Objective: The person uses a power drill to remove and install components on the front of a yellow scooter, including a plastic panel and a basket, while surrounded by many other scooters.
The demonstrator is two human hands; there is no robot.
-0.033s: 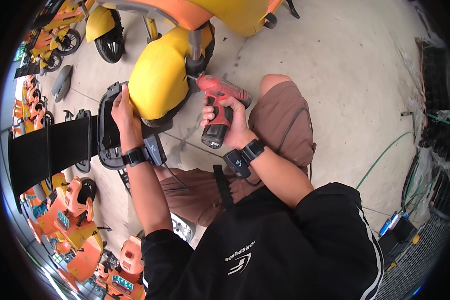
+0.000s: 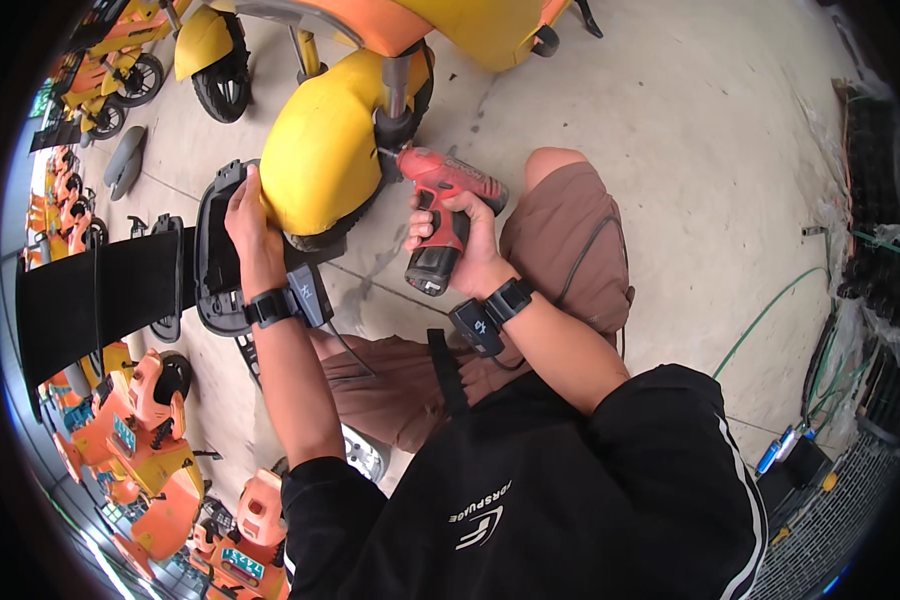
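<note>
My left hand (image 2: 252, 225) grips the edge of a black plastic part (image 2: 220, 285) standing beside the yellow front mudguard (image 2: 315, 150) of a scooter. My right hand (image 2: 470, 240) is wrapped round the handle of a red and black cordless drill (image 2: 440, 170). The drill points left, its thin bit at the side of the mudguard just below the metal fork (image 2: 395, 85); whether the bit touches is hard to tell. Part of the front tyre shows under the mudguard, and my bent legs lie behind both arms.
Other yellow and orange scooters (image 2: 145, 450) crowd the left side and top. A long black panel (image 2: 70, 300) reaches left, near a loose grey seat (image 2: 125, 160). At the right are green cords (image 2: 770, 320), plastic wrapping and small tools (image 2: 780, 450) on the concrete floor (image 2: 690, 150).
</note>
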